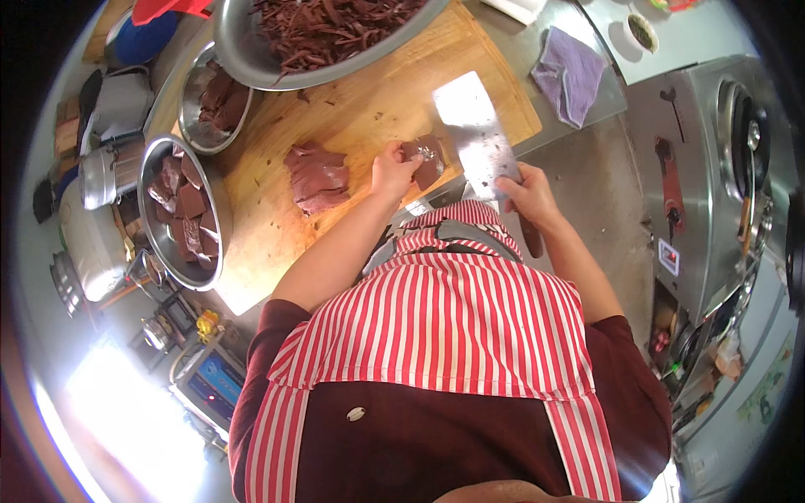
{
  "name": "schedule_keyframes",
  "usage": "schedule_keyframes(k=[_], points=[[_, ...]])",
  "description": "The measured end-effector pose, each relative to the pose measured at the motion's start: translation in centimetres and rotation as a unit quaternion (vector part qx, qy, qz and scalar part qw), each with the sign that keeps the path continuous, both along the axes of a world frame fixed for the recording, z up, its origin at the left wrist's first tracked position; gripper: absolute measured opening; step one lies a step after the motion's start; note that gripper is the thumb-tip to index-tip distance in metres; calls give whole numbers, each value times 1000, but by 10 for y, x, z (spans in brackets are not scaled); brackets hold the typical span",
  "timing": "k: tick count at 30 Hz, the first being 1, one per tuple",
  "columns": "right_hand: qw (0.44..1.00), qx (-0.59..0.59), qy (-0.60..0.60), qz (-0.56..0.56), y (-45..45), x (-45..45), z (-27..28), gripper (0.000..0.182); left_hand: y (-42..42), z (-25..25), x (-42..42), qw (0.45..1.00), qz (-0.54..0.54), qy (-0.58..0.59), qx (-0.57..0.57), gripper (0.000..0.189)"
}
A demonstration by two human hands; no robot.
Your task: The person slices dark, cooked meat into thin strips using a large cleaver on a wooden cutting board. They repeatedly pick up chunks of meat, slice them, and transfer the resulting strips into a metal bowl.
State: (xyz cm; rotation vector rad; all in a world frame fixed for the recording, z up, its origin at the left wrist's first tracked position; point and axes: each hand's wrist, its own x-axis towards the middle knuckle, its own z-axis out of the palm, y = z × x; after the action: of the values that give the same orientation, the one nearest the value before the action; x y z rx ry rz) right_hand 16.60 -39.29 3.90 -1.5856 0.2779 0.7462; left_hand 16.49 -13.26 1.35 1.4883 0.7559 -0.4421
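Observation:
In my right hand [531, 192] is the wooden handle of a broad cleaver [475, 135], its blade angled up and left over the right end of the board. Dark flecks cling to the shiny blade. My left hand [393, 168] grips a small brown-red block [431, 160] that looks like blood curd, with the thumb on its top. This block lies near the board's front edge, left of the cleaver. Further left, a fanned stack of thin brown-red slices [317, 176] rests on the wooden cutting board [377, 116].
A large metal basin [245, 56] of dark strips stands at the back. Left of it are a bowl [214, 144] with dark pieces and a bowl [217, 251] of blocks. A purple cloth [569, 75] lies right of the board, and a steel stove unit [679, 188] stands further right.

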Motion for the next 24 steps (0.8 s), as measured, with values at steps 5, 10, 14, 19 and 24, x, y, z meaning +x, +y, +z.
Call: schedule_keyframes(k=[5, 10, 14, 19, 24], points=[[990, 84, 102, -48, -29, -19, -12, 17, 12, 7, -9, 933, -211, -99, 273, 47], [982, 118, 142, -37, -29, -40, -34, 16, 21, 20, -16, 709, -470, -294, 435, 63], [975, 149, 157, -51, -22, -44, -38, 15, 20, 15, -1, 625, -585, -301, 420, 77], [972, 169, 156, -50, -20, -48, -45, 12, 26, 0, 2, 613, -616, -304, 390, 90], [973, 167, 151, -53, -17, -48, -45, 10, 27, -6, 0, 604, -620, -303, 399, 92]])
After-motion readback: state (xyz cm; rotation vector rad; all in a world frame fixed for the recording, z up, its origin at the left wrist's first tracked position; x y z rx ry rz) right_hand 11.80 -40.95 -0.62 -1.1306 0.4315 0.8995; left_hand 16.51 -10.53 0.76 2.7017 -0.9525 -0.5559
